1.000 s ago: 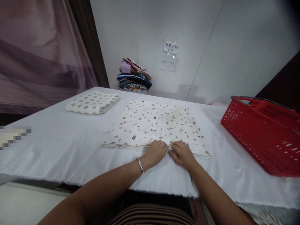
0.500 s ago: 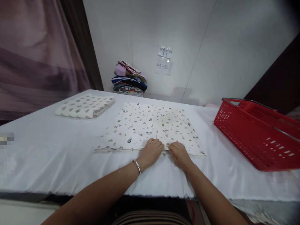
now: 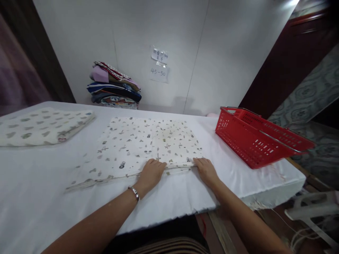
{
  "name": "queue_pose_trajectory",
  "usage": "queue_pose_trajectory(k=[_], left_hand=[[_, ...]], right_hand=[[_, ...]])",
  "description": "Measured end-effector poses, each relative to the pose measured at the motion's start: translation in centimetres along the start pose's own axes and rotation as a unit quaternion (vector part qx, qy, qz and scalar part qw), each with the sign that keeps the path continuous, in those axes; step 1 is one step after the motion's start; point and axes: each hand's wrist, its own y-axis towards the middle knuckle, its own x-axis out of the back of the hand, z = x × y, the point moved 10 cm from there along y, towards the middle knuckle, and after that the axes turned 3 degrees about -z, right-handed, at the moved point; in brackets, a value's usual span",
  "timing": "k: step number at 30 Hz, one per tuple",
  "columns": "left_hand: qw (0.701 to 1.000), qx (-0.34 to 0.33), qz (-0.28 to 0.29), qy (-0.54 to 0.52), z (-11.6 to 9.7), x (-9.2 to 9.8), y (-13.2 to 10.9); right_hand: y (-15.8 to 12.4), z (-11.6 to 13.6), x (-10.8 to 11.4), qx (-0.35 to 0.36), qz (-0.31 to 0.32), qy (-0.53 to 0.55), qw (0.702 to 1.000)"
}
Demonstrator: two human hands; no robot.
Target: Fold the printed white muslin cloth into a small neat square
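A white cloth printed with small grey motifs [image 3: 143,144] lies flat on the white-covered table [image 3: 185,197]. My left hand [image 3: 151,172], with a silver bracelet at the wrist, rests palm down on the cloth's near edge, fingers curled over the hem. My right hand [image 3: 205,169] is at the cloth's near right corner, fingers bent onto the edge. The two hands are apart along that edge.
A folded cloth with a leaf print [image 3: 39,127] lies at the left. A stack of folded coloured fabrics [image 3: 113,86] stands against the wall, under paper notes [image 3: 159,65]. A red plastic basket [image 3: 254,137] sits at the table's right end.
My right hand has slid right along the near edge to the corner, away from my left hand. The view has turned right, showing the table's right end and the floor.
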Motion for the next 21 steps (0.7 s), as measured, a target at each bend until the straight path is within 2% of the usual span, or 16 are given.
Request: queue_pose_trajectory(k=[4, 9, 16, 21], left_hand=[[1.000, 0.005, 0.003, -0.004, 0.0, 0.1, 0.1], [1.000, -0.022, 0.001, -0.016, -1.1, 0.5, 0.0], [1.000, -0.018, 0.007, 0.007, -1.5, -0.3, -0.1], [1.000, -0.029, 0.008, 0.003, -1.3, -0.7, -0.1]], right_hand=[[-1.3, -3.1, 0.6, -0.010, -0.009, -0.034, 0.999], [-1.3, -5.3, 1.1, -0.032, 0.019, -0.036, 0.999], [-1.4, -6.3, 0.3, -0.084, 0.028, -0.002, 0.996], [-2.0, -5.7, 0.4, -0.063, 0.015, -0.011, 0.998]])
